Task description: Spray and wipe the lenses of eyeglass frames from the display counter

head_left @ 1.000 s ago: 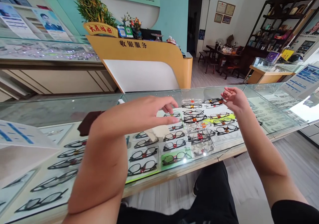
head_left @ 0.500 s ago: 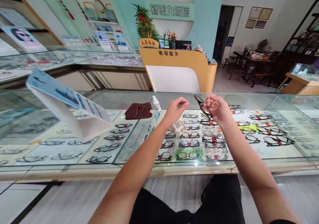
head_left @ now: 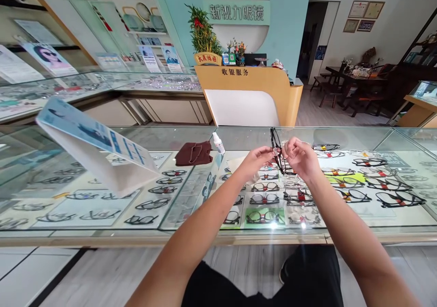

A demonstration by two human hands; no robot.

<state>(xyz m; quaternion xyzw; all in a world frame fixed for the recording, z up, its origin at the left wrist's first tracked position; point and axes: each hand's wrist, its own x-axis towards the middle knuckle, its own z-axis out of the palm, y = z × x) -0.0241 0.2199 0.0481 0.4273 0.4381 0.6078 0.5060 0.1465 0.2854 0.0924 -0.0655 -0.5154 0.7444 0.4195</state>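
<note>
A pair of black-framed eyeglasses (head_left: pixel 275 138) is held upright above the glass counter between my two hands. My left hand (head_left: pixel 258 160) pinches the frame near its middle from the left, thumb and fingers closed. From the right, my right hand (head_left: pixel 300 158) has its fingers curled on the same glasses; its exact grip is partly hidden. Beneath my left wrist a pale cloth (head_left: pixel 254 178) lies on the counter, mostly covered. A small white spray bottle (head_left: pixel 218 143) stands to the left of my hands, beside a dark brown drawstring pouch (head_left: pixel 194 153).
Under the glass top of the display counter (head_left: pixel 191 207) lie rows of eyeglasses (head_left: pixel 265 187). A white folded sign (head_left: pixel 99 138) stands on the left. Beyond the counter is a wooden cashier desk (head_left: pixel 246 77) with plants, and a dark table (head_left: pixel 351 76) at far right.
My left hand has moved right and taken hold of the eyeglasses, which it was apart from before. The glasses have turned more upright. The view has shifted slightly.
</note>
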